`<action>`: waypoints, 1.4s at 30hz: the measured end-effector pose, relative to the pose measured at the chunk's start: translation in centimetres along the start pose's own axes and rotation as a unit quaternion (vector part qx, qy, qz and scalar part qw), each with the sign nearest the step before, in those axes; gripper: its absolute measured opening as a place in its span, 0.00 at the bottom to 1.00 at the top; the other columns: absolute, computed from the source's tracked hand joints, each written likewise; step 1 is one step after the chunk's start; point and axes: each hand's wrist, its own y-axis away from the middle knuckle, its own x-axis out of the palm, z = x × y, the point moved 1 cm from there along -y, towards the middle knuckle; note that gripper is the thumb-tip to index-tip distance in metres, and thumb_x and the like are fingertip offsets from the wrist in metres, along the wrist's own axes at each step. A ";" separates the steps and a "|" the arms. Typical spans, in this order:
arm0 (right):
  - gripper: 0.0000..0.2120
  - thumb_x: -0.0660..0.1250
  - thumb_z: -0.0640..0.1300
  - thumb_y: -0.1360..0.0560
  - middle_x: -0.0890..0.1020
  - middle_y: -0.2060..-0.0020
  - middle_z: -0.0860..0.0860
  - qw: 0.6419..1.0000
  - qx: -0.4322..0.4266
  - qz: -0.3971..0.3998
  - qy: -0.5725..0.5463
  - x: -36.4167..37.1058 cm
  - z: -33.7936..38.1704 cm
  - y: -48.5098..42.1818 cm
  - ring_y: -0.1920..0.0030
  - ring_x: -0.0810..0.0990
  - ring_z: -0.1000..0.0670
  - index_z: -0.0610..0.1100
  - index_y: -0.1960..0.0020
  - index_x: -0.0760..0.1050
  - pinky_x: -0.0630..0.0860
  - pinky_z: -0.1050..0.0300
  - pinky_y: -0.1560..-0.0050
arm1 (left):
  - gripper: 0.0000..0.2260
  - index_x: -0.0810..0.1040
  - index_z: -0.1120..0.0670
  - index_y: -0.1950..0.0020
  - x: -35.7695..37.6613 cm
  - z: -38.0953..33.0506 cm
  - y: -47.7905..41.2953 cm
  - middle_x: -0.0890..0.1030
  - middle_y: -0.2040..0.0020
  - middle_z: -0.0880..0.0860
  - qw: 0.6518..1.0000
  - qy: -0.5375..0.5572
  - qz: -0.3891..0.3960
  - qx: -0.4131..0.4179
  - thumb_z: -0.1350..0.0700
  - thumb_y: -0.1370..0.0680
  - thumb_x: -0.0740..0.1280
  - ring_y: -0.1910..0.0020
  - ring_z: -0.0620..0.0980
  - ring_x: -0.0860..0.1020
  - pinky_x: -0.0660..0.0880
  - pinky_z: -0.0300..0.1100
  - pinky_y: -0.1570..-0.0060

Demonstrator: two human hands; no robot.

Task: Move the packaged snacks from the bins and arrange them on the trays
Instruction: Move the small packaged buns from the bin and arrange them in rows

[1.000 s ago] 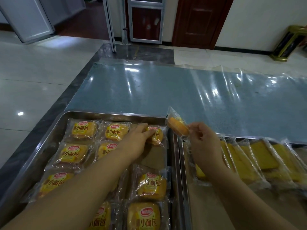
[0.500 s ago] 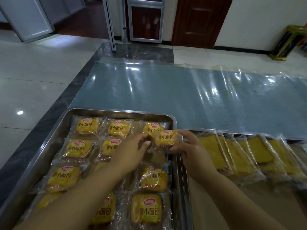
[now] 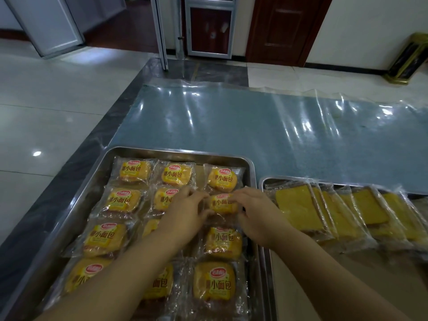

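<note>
Lowered: packet [image 3: 222, 203] onto tray [image 3: 180, 152]; right hand [image 3: 254, 212] pinching.

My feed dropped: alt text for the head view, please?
The left hand and right hand hold a packaged bun at a gap in the left tray, amid rows of matching buns. The right tray holds overlapping wrapped cake slices.

Tiled hall — glossy floor [image 3: 58, 117], wooden door [image 3: 284, 28], snack trays [image 3: 176, 152] on plastic-covered table [image 3: 254, 135].

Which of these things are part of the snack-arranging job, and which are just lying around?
Job: left hand, right hand, held bread packet, laid bread packets, left tray, cake slice packets, right tray.
Lying about: plastic sheet, brown door, gold stand.
</note>
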 end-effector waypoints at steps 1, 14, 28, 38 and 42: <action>0.19 0.59 0.43 0.22 0.71 0.35 0.52 1.000 -0.001 -0.012 0.005 0.3 0.4 -0.3 0.33 0.65 0.51 0.49 0.32 0.69 0.63 0.52 0.31 | 0.17 0.73 0.46 0.36 -0.2 0.3 0.2 0.70 0.44 0.47 1.000 -0.024 -0.009 0.009 0.49 0.25 0.67 0.43 0.46 0.68 0.68 0.39 0.44; 0.23 0.67 0.45 0.26 0.69 0.33 0.50 0.994 0.043 -0.026 0.100 4.3 1.7 -1.6 0.33 0.63 0.46 0.52 0.32 0.69 0.66 0.49 0.35 | 0.25 0.56 0.45 0.25 -3.1 5.6 2.8 0.52 0.23 0.48 0.983 -0.171 0.063 0.024 0.46 0.20 0.58 0.25 0.52 0.45 0.52 0.49 0.28; 0.23 0.58 0.53 0.21 0.64 0.29 0.47 0.993 0.045 -0.075 0.081 3.0 2.5 -5.6 0.28 0.58 0.44 0.49 0.28 0.61 0.64 0.45 0.32 | 0.19 0.66 0.46 0.29 -5.2 6.5 -0.9 0.64 0.28 0.49 0.987 -0.145 -0.022 0.063 0.47 0.20 0.57 0.28 0.49 0.56 0.59 0.46 0.32; 0.33 0.48 0.61 0.21 0.36 0.25 0.47 0.987 0.092 0.057 0.120 6.3 -0.2 -6.9 0.27 0.31 0.42 0.52 0.24 0.37 0.37 0.44 0.30 | 0.27 0.43 0.47 0.24 -2.5 8.0 -3.9 0.36 0.24 0.48 0.969 -0.204 0.134 0.036 0.40 0.20 0.44 0.26 0.50 0.37 0.51 0.53 0.29; 0.32 0.47 0.62 0.21 0.35 0.25 0.47 0.986 0.103 0.056 0.116 6.7 -0.2 -7.0 0.27 0.31 0.41 0.52 0.25 0.36 0.38 0.42 0.30 | 0.26 0.46 0.48 0.23 -2.3 7.9 -3.7 0.39 0.23 0.48 0.969 -0.204 0.127 0.046 0.41 0.20 0.44 0.25 0.50 0.39 0.53 0.52 0.29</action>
